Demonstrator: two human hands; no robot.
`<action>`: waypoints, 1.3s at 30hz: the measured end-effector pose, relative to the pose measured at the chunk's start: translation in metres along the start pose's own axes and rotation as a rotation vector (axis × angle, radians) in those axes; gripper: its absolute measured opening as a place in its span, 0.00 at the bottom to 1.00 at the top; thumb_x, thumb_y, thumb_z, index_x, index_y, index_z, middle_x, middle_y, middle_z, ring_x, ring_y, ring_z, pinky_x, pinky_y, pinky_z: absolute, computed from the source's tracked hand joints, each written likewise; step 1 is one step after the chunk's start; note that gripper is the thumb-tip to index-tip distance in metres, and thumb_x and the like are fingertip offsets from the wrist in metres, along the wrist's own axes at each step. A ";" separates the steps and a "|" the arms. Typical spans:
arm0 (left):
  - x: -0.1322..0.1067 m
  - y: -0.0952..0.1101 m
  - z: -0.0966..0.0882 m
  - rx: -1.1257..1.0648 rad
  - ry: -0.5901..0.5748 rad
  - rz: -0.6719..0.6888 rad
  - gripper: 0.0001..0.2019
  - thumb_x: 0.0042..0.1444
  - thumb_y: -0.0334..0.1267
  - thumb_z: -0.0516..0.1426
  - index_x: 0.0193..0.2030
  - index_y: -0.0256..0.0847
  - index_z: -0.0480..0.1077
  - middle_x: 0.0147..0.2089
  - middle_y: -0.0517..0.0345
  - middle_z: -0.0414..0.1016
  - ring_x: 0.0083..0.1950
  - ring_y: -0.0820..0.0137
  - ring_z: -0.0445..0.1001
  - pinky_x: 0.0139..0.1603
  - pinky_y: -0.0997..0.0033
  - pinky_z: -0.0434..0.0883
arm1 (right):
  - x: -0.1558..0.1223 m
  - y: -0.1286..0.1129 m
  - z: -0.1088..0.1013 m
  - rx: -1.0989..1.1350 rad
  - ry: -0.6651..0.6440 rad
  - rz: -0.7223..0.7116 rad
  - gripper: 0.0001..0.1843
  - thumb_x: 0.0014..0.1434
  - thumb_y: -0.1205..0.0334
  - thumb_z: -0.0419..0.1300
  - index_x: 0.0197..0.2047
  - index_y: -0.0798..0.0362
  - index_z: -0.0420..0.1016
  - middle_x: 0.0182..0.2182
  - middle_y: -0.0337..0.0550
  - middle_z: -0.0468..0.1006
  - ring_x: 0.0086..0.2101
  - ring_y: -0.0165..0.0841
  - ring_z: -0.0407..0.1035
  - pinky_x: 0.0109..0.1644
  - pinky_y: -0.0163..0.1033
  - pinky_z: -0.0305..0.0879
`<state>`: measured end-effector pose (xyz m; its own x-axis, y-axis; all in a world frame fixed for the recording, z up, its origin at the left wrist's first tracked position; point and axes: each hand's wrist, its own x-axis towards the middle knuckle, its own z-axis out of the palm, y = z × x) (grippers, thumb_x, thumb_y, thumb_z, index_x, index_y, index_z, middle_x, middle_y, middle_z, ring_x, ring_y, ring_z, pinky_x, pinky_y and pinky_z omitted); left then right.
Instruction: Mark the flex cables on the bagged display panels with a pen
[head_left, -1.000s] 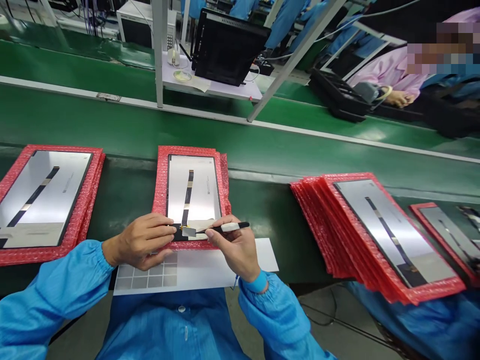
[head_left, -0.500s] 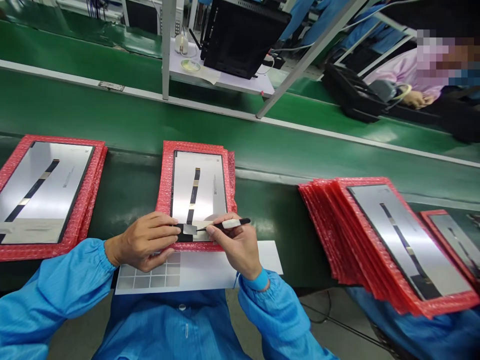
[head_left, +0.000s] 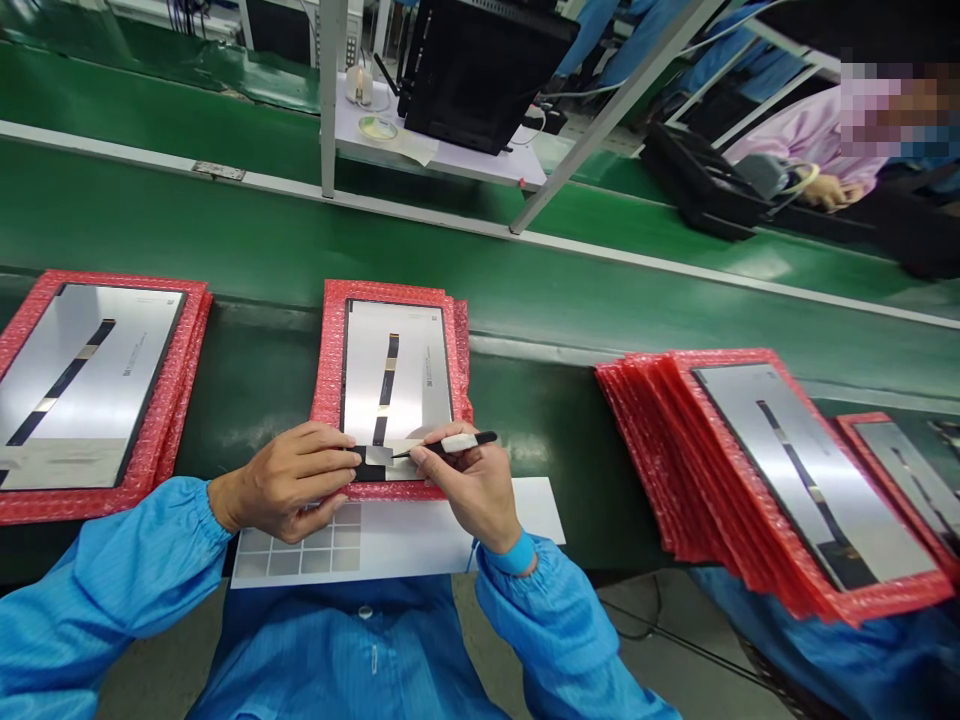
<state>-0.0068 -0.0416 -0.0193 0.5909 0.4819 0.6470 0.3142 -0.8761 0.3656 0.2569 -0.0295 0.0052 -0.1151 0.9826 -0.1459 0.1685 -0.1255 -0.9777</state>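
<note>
A silver-backed display panel with a dark flex cable down its back lies on a red bubble-wrap sleeve before me. My left hand is closed at the panel's lower left corner, its fingertips on the edge and the thumb below. Between the fingers of my right hand are slim black-and-white tweezers. Their thin tip touches or nearly touches a small grey sticker over the black lower end of the cable. Under both hands lies a white sheet with grey squares on its left part.
Another panel in red wrap is at left. To the right leans a stack of red sleeves topped by a panel. Metal posts and a rail stand behind, then a black monitor. A person's hand shows far right.
The right hand and tweezers have shifted very slightly left, with the tip still at the grey sticker. The left hand stays in place. The whole view has moved a little.
</note>
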 end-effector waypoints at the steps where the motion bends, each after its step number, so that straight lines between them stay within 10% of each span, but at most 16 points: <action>1: -0.001 0.000 0.000 -0.002 -0.005 0.000 0.16 0.59 0.29 0.59 0.54 0.37 0.74 0.48 0.44 0.84 0.54 0.54 0.81 0.52 0.51 0.80 | 0.000 0.000 0.000 0.005 0.001 0.004 0.18 0.54 0.46 0.75 0.34 0.51 0.77 0.23 0.40 0.79 0.24 0.36 0.75 0.28 0.40 0.73; 39: -0.005 -0.001 0.002 0.050 -0.117 0.017 0.21 0.61 0.38 0.60 0.61 0.35 0.71 0.57 0.41 0.81 0.56 0.50 0.76 0.52 0.49 0.75 | 0.001 -0.001 0.001 -0.055 0.001 -0.001 0.18 0.56 0.46 0.73 0.34 0.51 0.77 0.25 0.42 0.80 0.24 0.36 0.73 0.29 0.40 0.71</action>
<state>-0.0083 -0.0429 -0.0243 0.6778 0.4651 0.5695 0.3384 -0.8849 0.3200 0.2555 -0.0288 0.0055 -0.1142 0.9828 -0.1448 0.2219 -0.1168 -0.9680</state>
